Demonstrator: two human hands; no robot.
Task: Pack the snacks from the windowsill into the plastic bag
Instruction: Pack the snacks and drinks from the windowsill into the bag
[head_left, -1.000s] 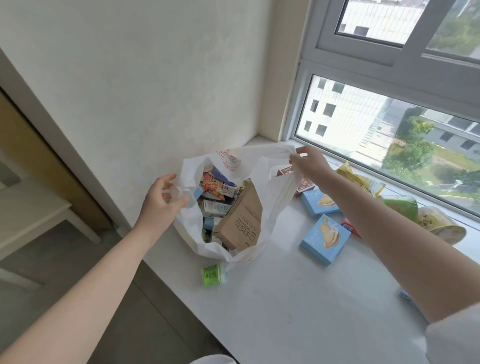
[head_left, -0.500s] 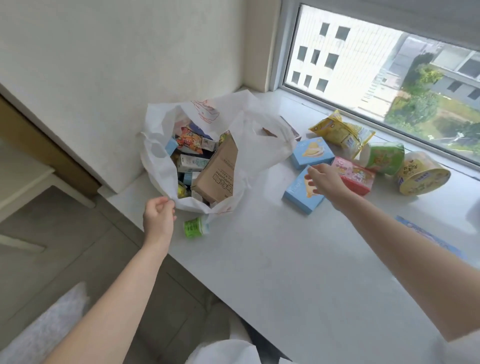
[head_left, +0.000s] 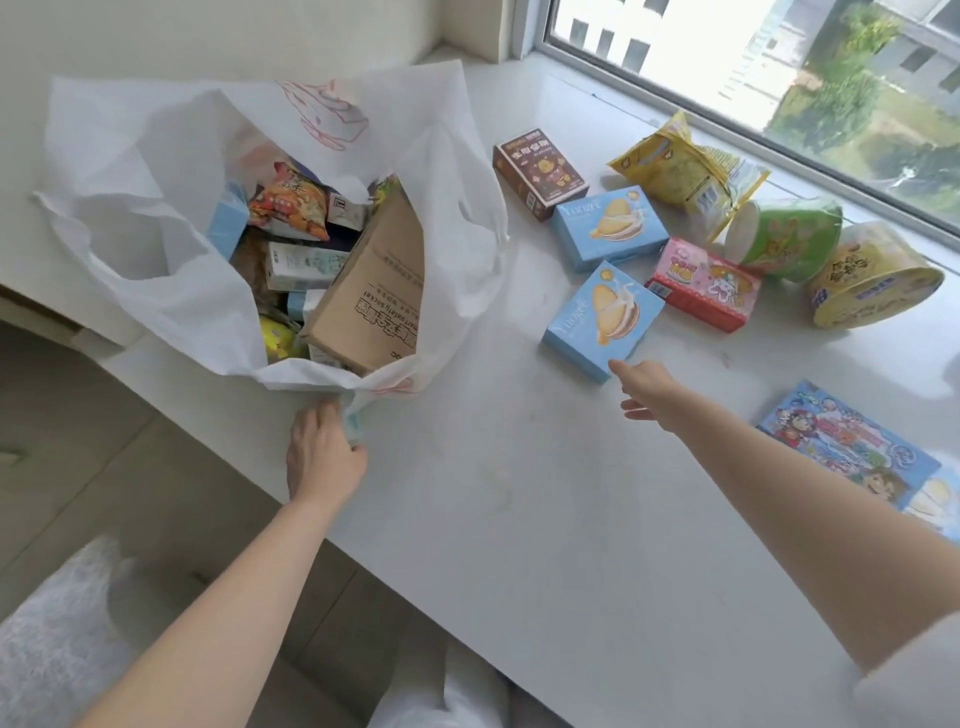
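We see the white plastic bag (head_left: 156, 208) standing open on the white stone windowsill (head_left: 493, 467), already stuffed with a brown cardboard box (head_left: 371, 291), an orange snack packet (head_left: 291, 205) and small cartons. Our left hand (head_left: 322, 457) sits at the bag's near rim, fingers curled around something there, probably the bag's edge or a small item under it; the view is too poor to say which. Our right hand (head_left: 649, 387) reaches out with fingers relaxed and straight, grasping nothing, fingertips touching or just short of the near corner of a light blue biscuit box (head_left: 602, 317). Beyond those fingertips lie a second light blue biscuit box (head_left: 610, 226), a pink box (head_left: 704, 283), a brown box (head_left: 540, 171), a yellow crinkly bag (head_left: 685, 166), a green cup (head_left: 784, 239) tipped on its side and a yellow tub (head_left: 872, 280). Right of the wrist lies a flat blue cartoon-printed box (head_left: 852, 447).
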